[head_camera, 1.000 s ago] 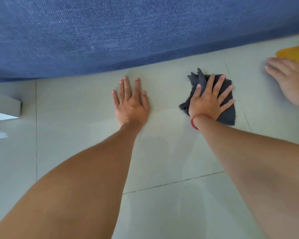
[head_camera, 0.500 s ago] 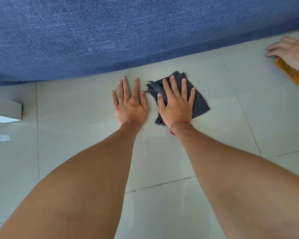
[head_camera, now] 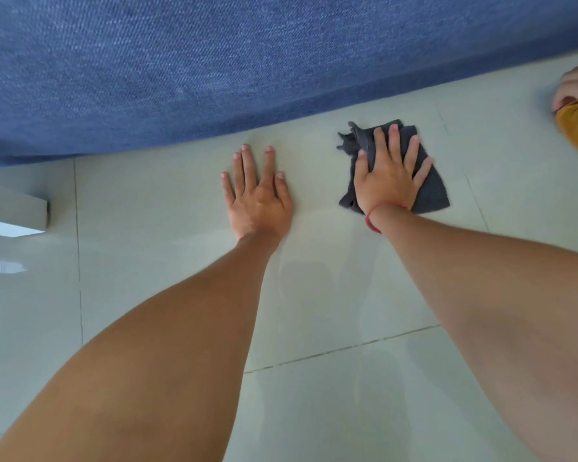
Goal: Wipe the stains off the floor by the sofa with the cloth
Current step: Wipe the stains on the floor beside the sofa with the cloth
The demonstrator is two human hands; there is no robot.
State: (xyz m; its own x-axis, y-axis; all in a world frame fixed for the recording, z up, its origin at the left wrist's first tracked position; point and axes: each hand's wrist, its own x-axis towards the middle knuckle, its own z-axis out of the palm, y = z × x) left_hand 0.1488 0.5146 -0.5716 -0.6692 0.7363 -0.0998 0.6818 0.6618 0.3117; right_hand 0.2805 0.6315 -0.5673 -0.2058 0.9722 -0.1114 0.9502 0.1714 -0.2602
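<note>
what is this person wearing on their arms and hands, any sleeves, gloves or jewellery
Both forearms are bare as far as the view reaches: no sleeves show. Neither the left hand nor the right hand wears a glove, and no rings are visible. The only thing worn is a thin red string bracelet around the right wrist. The left wrist has nothing on it.
</note>
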